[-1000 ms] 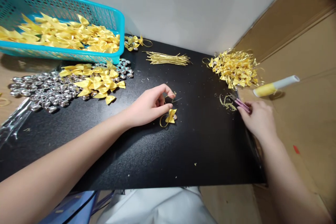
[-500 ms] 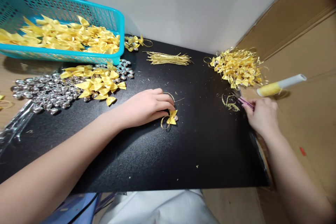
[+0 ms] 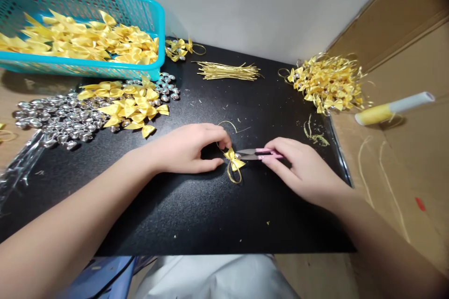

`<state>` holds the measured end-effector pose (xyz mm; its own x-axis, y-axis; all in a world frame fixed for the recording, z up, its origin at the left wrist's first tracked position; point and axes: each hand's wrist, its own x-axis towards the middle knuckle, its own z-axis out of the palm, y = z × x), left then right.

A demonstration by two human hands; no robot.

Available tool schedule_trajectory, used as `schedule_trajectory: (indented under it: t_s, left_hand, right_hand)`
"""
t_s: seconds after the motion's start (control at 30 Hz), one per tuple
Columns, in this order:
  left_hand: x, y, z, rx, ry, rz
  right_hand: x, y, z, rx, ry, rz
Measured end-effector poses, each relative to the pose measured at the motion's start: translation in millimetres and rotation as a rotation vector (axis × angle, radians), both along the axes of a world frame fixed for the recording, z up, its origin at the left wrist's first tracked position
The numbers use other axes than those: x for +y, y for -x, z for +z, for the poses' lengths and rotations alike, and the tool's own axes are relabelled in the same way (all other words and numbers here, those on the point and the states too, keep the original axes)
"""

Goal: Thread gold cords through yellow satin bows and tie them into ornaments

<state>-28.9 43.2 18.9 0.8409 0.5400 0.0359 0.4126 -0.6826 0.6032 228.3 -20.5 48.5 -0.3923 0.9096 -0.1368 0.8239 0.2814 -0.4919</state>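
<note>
My left hand [image 3: 189,147] rests on the black mat [image 3: 196,210] with its fingers curled, pinching a small yellow ribbon bow [image 3: 234,162] that has a gold wire loop below it. My right hand [image 3: 298,170] is closed on pink-handled thread snips [image 3: 257,153], whose metal tips point left and reach the bow. A thin gold wire end curls just above my left fingertips.
A teal basket [image 3: 105,4] of yellow bows stands at the back left. Loose yellow bows [image 3: 129,105] and silver beads [image 3: 56,119] lie in front of it. Gold wires [image 3: 228,71] lie at the back, finished bows [image 3: 328,84] at the back right, a yellow-tipped tube [image 3: 393,108] on the cardboard.
My right hand picked up the pink snips at the mat's right edge and carried them left to the bow. My left hand closed down onto the bow.
</note>
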Motion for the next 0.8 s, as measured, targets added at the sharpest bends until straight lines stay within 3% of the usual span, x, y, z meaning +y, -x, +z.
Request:
schedule_trajectory:
  t_s: [0.37,0.53,0.8]
  left_hand:
    - [2.4,0.3,-3.5,0.008,0.138,0.046]
    - [2.9,-1.0,-4.1,-0.003,0.088,-0.007]
    - [3.9,-0.1,-4.7,-0.121,0.201,-0.012]
  right_hand:
    - [13.1,10.0,-4.6,-0.15,-0.081,0.154]
    - [17.7,10.2,-4.0,-0.168,-0.089,0.173]
    - [20.3,9.6,-6.0,-0.149,-0.095,0.177]
